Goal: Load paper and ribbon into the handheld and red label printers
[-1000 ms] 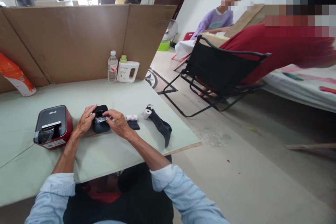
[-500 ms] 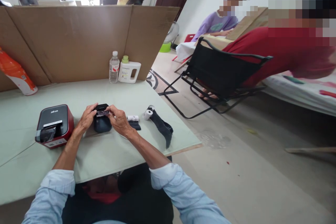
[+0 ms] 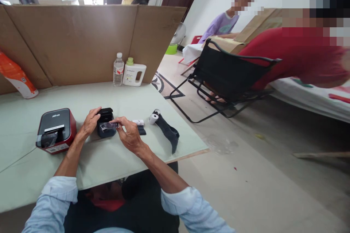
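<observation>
Your left hand [image 3: 90, 122]: touching the raised lid [image 3: 106, 110] of one small dark device [image 3: 107, 133] on the surface [image 3: 95, 167]; grip cannot be told. Your right hand [image 3: 128, 135]: pinching one shiny strip [image 3: 108, 126] above the device's body.

One red-black printer [image 3: 56, 129]. Right of printer: left hand [image 3: 89, 123] plus right hand [image 3: 130, 135], two in all; one small dark device [image 3: 106, 133]; one shiny piece [image 3: 105, 127]; at least two white rolls [image 3: 153, 118]; two dark strips [image 3: 167, 128]; one black folding chair [image 3: 226, 67]. Beyond printer: orange bottle [image 3: 18, 74] plus clear bottle [image 3: 118, 74], two in all; one white jug [image 3: 132, 75]; one cardboard screen [image 3: 90, 43].
</observation>
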Motion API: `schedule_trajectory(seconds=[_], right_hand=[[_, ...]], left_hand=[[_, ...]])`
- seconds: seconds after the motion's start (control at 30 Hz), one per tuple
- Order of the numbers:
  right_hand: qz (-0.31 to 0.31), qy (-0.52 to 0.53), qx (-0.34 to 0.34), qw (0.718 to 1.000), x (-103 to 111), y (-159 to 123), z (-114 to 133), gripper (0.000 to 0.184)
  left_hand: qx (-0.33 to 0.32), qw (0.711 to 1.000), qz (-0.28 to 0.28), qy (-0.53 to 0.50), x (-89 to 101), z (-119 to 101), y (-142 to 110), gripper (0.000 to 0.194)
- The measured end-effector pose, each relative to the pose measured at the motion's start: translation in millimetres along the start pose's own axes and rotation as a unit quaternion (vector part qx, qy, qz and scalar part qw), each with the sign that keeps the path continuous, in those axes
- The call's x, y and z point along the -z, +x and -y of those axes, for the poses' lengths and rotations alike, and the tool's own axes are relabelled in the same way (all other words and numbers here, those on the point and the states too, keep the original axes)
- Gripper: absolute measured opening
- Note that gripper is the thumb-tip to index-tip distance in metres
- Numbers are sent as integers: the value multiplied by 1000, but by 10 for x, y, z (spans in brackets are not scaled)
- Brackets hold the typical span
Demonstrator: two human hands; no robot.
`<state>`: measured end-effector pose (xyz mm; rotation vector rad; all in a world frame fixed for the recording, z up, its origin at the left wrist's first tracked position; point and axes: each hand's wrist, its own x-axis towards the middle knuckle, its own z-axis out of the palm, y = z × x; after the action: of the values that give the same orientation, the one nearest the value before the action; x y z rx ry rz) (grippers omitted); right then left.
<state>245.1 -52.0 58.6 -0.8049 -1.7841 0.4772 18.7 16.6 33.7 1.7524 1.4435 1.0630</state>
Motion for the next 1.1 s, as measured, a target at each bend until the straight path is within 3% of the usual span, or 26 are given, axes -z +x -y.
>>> schedule_trajectory(seconds=[0.13, 0.3, 0.47, 0.53, 0.6, 0.67, 0.73, 0.83, 0.9, 0.97, 1.1], right_hand=[[-17, 76, -113, 991, 281, -96, 122, 13], [99, 152, -278, 943, 694, -261, 137, 19], [165, 163, -370, 900, 804, -451, -13, 25], [175, 140, -365, 904, 828, -456, -65, 22], [160, 99, -329, 925, 889, -398, -100, 21], [113, 2, -270, 956, 983, -291, -137, 19], [88, -138, -203, 965, 1074, -169, -192, 18], [182, -297, -154, 925, 1130, -37, -316, 22], [262, -347, -165, 886, 1106, -3, -413, 24], [300, -369, -184, 860, 1064, -2, -508, 27], [294, -354, -210, 863, 1018, -29, -657, 31]], left_hand=[[-4, 1000, 12, 11, 10, -30, -29, 56], [-34, 999, 23, 18, 36, 16, -36, 57], [-61, 997, 21, 30, 55, 62, -17, 56], [-59, 998, 15, 34, 52, 57, -22, 57], [-56, 998, 6, 34, 44, 47, -32, 57], [-55, 998, -1, 33, 35, 39, -40, 58], [-57, 998, -4, 32, 30, 38, -43, 60], [-62, 998, -10, 27, 23, 42, -42, 60], [-66, 997, -16, 23, 16, 44, -43, 59], [-68, 997, -19, 22, 8, 43, -47, 58], [-69, 997, -23, 19, -6, 27, -56, 56]])
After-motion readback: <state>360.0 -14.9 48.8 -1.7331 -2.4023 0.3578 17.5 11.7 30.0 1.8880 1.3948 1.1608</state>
